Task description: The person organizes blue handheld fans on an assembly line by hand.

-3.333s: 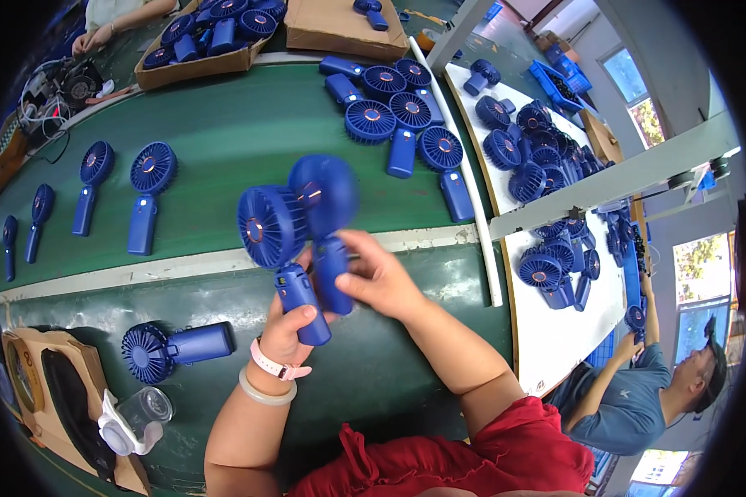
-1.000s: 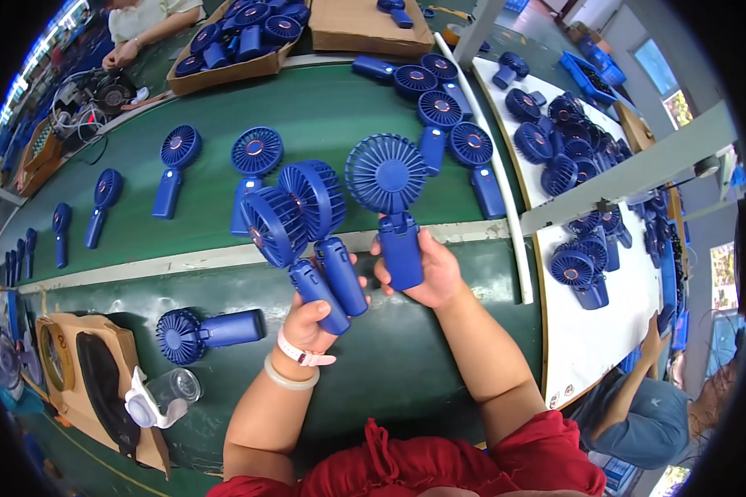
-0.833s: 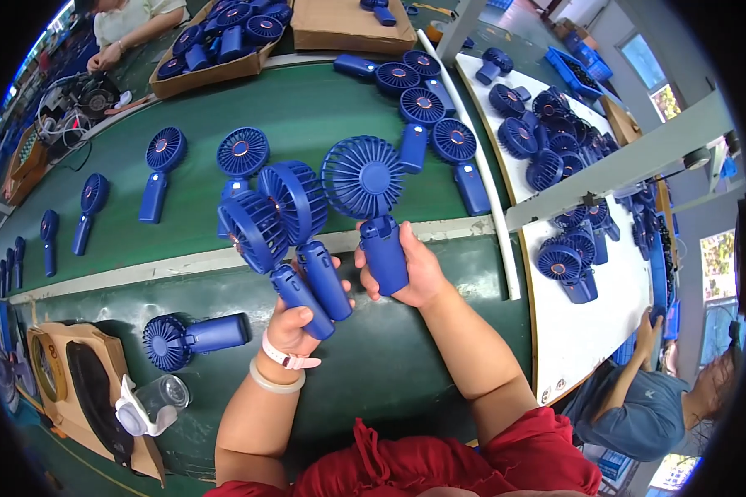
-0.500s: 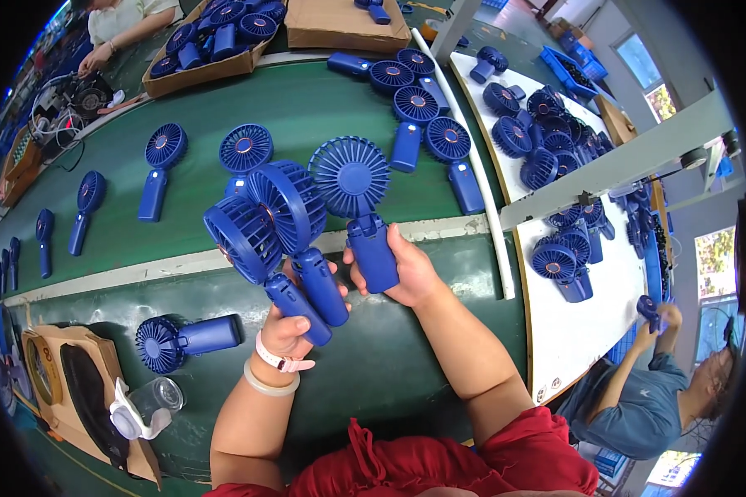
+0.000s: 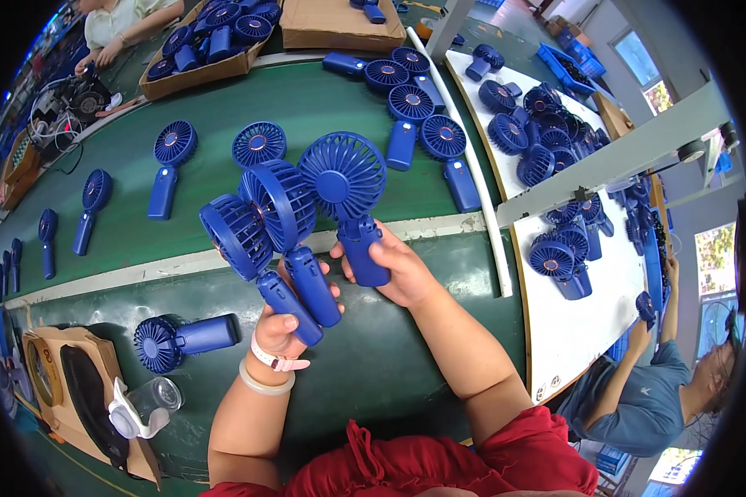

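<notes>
Two blue handheld fans are gripped together by their handles in my left hand [image 5: 275, 331], whose fingers are closed around them. One fan [image 5: 234, 236] tilts to the left; the other fan [image 5: 280, 207] stands just beside it, its cage overlapping the first. My right hand [image 5: 404, 273] is closed on the handle of a third blue fan [image 5: 341, 178], held upright with its ribbed cage toward me. This cage is close against those of the left-hand pair. Below and left of my hands, another blue fan [image 5: 207, 334] lies on its side on the green bench [image 5: 365, 373].
Beyond the bench runs a green conveyor belt [image 5: 116, 240] carrying several fans. A white rail [image 5: 499, 240] separates it from a white table [image 5: 588, 331] heaped with fans. Cardboard boxes [image 5: 340, 35] stand at the far side. A clear bottle [image 5: 159, 396] lies beside cardboard at left. Two co-workers are nearby.
The fans on the belt have drifted slightly right. My right hand's fan has shifted a little up and left, its cage turning. The co-worker at right has stretched one arm farther out.
</notes>
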`<state>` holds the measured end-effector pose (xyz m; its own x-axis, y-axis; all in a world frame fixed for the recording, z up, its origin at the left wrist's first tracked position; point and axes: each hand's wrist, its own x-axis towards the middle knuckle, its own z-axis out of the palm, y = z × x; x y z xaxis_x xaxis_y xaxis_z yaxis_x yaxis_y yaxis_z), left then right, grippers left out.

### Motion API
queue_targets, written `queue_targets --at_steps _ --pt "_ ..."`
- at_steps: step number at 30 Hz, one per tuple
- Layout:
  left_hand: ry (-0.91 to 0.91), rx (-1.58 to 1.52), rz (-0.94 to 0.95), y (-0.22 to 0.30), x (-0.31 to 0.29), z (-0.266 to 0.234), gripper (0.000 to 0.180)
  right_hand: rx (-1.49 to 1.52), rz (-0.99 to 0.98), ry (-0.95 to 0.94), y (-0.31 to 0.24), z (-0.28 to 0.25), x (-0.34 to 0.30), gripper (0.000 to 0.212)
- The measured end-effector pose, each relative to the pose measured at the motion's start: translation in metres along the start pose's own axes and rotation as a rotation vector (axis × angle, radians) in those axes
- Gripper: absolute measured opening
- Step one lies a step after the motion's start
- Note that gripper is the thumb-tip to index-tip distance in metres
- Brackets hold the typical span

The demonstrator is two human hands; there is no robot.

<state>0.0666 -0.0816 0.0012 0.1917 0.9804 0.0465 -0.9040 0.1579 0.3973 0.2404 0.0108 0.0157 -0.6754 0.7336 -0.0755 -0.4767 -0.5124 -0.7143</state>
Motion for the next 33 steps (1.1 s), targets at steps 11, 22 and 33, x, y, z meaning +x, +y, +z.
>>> queue_targets --at_steps 11,22,33 --pt "-0.024 0.035 -0.011 -0.001 0.000 0.002 0.085 0.104 -0.006 0.076 0.005 -0.004 -0.003 0.040" --pt "0.145 0.290 0.028 -0.003 0.003 0.011 0.082 -0.211 -0.174 0.214 0.009 0.000 -0.001 0.034" --pt "0.207 0.197 -0.004 -0.002 0.002 0.016 0.080 -0.245 -0.157 0.218 0.007 -0.006 0.001 0.034"
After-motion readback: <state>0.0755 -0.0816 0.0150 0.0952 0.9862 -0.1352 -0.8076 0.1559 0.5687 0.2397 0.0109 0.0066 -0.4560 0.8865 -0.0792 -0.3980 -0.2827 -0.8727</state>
